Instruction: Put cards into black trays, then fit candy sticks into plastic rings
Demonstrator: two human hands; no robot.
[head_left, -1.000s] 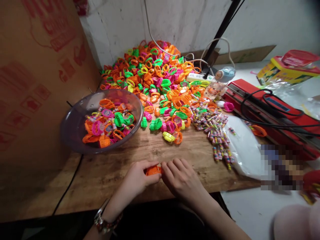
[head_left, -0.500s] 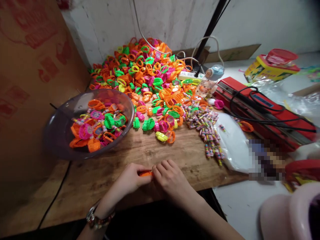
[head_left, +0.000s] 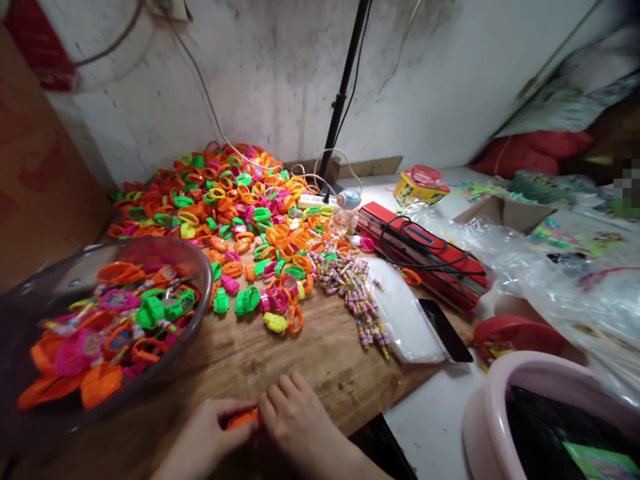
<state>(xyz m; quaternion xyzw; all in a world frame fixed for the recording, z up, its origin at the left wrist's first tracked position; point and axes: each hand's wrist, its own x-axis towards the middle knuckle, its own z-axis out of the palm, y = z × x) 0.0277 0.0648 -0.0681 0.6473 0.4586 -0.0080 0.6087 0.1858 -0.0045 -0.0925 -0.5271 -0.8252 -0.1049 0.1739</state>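
Note:
Near the front edge of the wooden table, my left hand (head_left: pixel 210 430) pinches an orange plastic toy watch (head_left: pixel 243 419) between thumb and fingers. Curled over its right end is my right hand (head_left: pixel 296 415), which hides that part of it. Beyond my hands, a yellow toy watch (head_left: pixel 275 323) and an orange one (head_left: pixel 295 320) lie at the front of a big pile of bright toy watches (head_left: pixel 215 200). Small wrapped candy rolls (head_left: pixel 357 293) are heaped to the right of the pile.
A translucent basin (head_left: pixel 203 287) of toy watches and candy rolls stands at left. To the right are clear plastic bags (head_left: pixel 400 317), a phone (head_left: pixel 445 330), a red sealing machine (head_left: pixel 425 250) with a black cord, and a pink tub (head_left: pixel 493 400). A black pole (head_left: pixel 345 87) rises behind.
My view has swung right and up, so the scene sits lower and further left. Both hands stay together on the orange toy watch. The phone and more of the right side now show.

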